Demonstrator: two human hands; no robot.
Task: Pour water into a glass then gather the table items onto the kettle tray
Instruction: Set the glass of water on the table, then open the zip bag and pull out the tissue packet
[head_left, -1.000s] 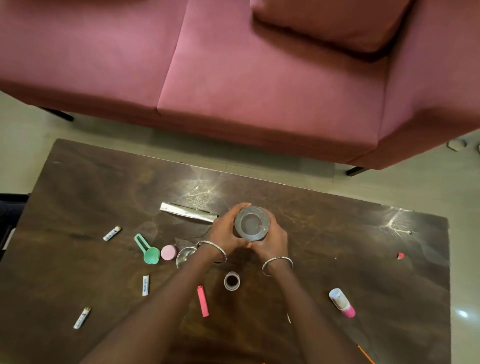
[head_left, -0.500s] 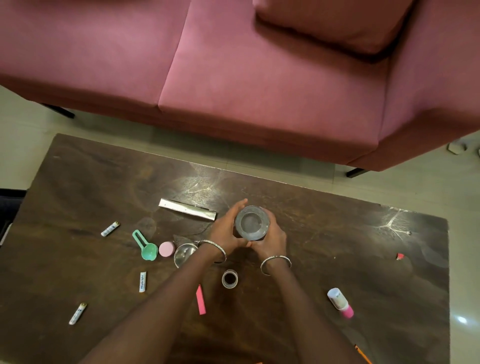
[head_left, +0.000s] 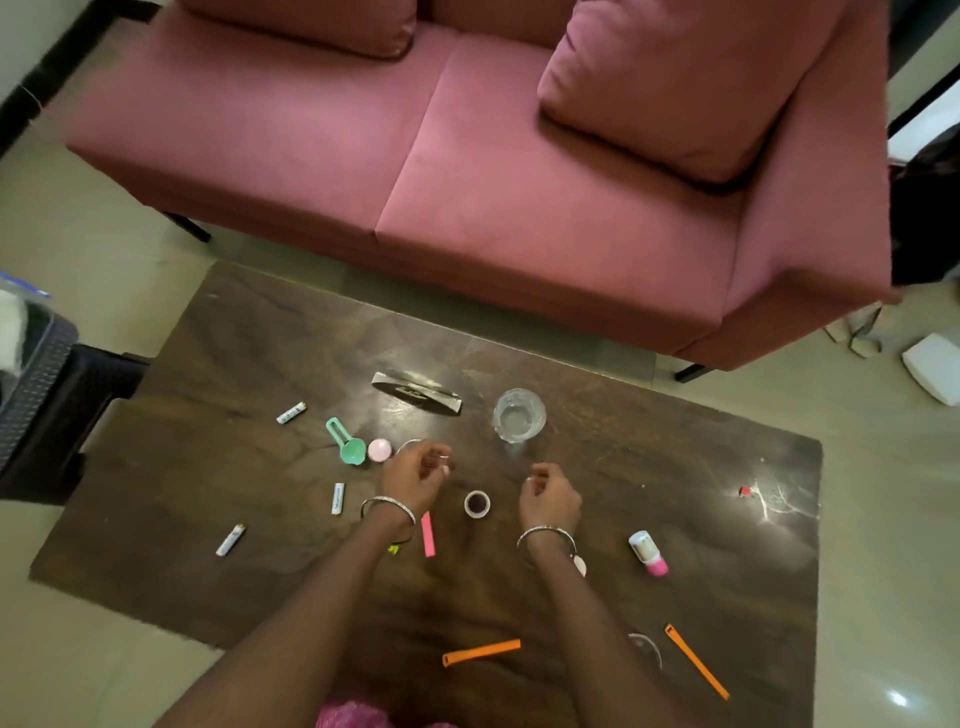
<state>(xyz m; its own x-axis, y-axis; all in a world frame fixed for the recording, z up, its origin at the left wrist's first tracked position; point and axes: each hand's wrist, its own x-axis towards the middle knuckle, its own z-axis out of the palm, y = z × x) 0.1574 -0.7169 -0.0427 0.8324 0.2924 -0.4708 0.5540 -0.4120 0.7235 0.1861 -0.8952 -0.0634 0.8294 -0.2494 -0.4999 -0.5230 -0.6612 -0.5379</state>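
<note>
A clear glass (head_left: 518, 415) with water in it stands upright on the dark wooden table (head_left: 249, 353), beyond both hands. My left hand (head_left: 415, 475) hovers left of centre with loosely curled fingers and holds nothing. My right hand (head_left: 550, 498) hovers a little below and right of the glass, fingers also curled and empty. Between the hands lies a small tape roll (head_left: 477, 504). No kettle or tray is in view.
Scattered on the table: a silver strip (head_left: 415, 392), green scoop (head_left: 345, 447), pink round lid (head_left: 380, 450), several small white tubes (head_left: 291, 413), a pink stick (head_left: 428, 533), pink-capped bottle (head_left: 648, 553), orange strips (head_left: 480, 652). A pink sofa (head_left: 467, 156) stands behind.
Both hands have let go of the glass and drawn back toward me. The glass now stands alone on the table. The camera has pulled back, showing more of the table and sofa.
</note>
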